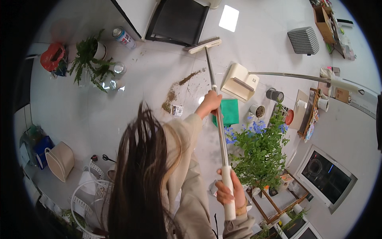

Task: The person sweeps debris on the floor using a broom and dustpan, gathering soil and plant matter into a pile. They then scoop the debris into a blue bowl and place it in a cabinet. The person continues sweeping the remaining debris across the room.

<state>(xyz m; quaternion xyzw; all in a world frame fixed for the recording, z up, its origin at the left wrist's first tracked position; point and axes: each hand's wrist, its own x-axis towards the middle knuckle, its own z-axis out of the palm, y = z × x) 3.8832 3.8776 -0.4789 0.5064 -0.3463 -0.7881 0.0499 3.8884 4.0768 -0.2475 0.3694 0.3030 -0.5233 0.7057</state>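
My left hand [211, 103] is closed around the metal pole of a broom [222, 134], about midway along it. Farther down, my right hand [231, 191] grips the broom's cream handle. The cream broom head [206, 46] lies on the tiled floor beside a black mat-like panel [179, 22], bristles turned away from me. Nearer me, a streak of spilled soil [192, 76] leads to a looser patch [170, 98] and a small printed packet [176, 110]. Right of the pole, a cream dustpan [240, 82] with a long metal handle rests beyond a green object [229, 112].
Blue-flowered plant [259, 149], soil-filled white pot [259, 111] and dark mug [274, 94] stand right. A checkered stool [303, 40] is farther back. At left are a fern [86, 59], spray can [124, 37], glass jar [120, 68] and beige bin [61, 161]. Long hair hides part of the floor.
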